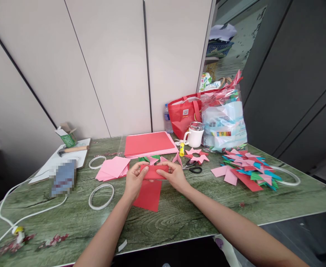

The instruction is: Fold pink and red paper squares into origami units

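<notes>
Between both hands a folded strip of red paper (pixel 155 172) is held level above the table. My left hand (pixel 136 178) pinches its left end, thumb on the near face. On the right end my right hand (pixel 175 175) grips in the same way. Beneath the strip a flat red paper sheet (pixel 150 196) lies on the table, its top part hidden by the hands and strip. Just beyond the hands are folded green and pink paper pieces (pixel 154 159), partly covered. Pink paper squares (pixel 113 168) lie in a stack left of my left hand.
Black-handled scissors (pixel 194 168), a glue stick (pixel 182 150) and a white mug (pixel 195 135) stand or lie to the right. Folded coloured pieces (pixel 249 168) are heaped farther right. Rolls of white tape (pixel 101 208) lie left. A hammer (pixel 73 149) rests on a white board.
</notes>
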Demonstrator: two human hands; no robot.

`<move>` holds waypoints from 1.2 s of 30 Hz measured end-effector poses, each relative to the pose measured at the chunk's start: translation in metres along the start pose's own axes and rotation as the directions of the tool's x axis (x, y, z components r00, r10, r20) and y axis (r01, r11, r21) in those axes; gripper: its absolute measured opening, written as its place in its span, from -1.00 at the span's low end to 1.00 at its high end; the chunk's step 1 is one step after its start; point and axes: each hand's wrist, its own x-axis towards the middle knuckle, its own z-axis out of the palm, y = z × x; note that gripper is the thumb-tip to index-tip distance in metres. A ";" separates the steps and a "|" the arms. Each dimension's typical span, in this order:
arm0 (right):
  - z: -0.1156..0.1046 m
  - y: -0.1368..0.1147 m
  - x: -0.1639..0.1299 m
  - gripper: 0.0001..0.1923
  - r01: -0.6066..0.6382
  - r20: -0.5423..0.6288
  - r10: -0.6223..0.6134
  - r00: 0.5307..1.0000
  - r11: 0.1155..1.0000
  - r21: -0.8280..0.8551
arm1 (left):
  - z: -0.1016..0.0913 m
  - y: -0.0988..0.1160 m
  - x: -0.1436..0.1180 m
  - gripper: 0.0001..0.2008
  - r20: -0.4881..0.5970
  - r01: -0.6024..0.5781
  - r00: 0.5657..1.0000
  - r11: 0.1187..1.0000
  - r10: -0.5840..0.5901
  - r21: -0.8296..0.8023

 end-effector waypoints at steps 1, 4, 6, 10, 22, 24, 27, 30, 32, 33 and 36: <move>0.000 0.000 0.000 -0.70 0.000 -0.001 0.000 1.000 1.000 0.001 | 0.000 0.000 0.000 -0.70 -0.002 -0.004 1.000 1.000 0.004 -0.002; 0.000 0.000 0.000 -0.69 -0.007 0.001 0.007 1.000 1.000 0.003 | -0.001 -0.001 0.000 -0.68 -0.008 -0.012 1.000 1.000 0.012 0.000; 0.000 0.001 0.000 -0.68 -0.015 0.007 0.015 1.000 1.000 0.010 | -0.001 -0.002 0.000 -0.69 -0.009 -0.014 1.000 1.000 0.014 0.004; 0.000 0.002 0.001 -0.70 -0.016 0.014 0.016 1.000 0.999 0.032 | -0.001 -0.002 0.000 -0.71 -0.016 -0.019 1.000 1.000 0.019 0.013; 0.001 -0.002 -0.001 -0.67 -0.010 -0.029 0.011 1.000 1.000 0.015 | -0.001 -0.002 0.000 -0.73 -0.022 -0.032 0.999 0.999 0.033 0.032; 0.002 -0.002 0.000 -0.70 0.001 -0.039 0.000 0.999 1.000 0.012 | -0.001 -0.003 0.001 -0.74 -0.021 -0.036 0.999 0.999 0.036 0.029; 0.002 -0.003 0.000 -0.70 0.009 -0.052 -0.008 0.999 1.000 0.007 | -0.002 -0.003 0.001 -0.74 -0.018 -0.037 0.999 0.999 0.038 0.029; 0.002 -0.004 0.000 -0.68 -0.003 -0.060 0.004 0.998 1.000 0.015 | -0.002 -0.003 0.001 -0.75 -0.020 -0.039 0.999 0.999 0.039 0.026; 0.002 -0.005 0.000 -0.66 -0.016 -0.072 0.017 0.997 1.000 0.018 | -0.002 -0.003 0.001 -0.75 -0.024 -0.041 0.999 0.999 0.042 0.025; 0.002 -0.005 0.000 -0.65 -0.022 -0.079 0.023 0.997 1.000 0.018 | -0.002 -0.003 0.001 -0.75 -0.026 -0.040 0.999 0.999 0.041 0.026; 0.002 -0.006 0.000 -0.65 -0.034 -0.092 0.036 0.995 0.999 0.025 | -0.001 -0.002 0.001 -0.74 -0.027 -0.032 0.999 0.999 0.033 0.033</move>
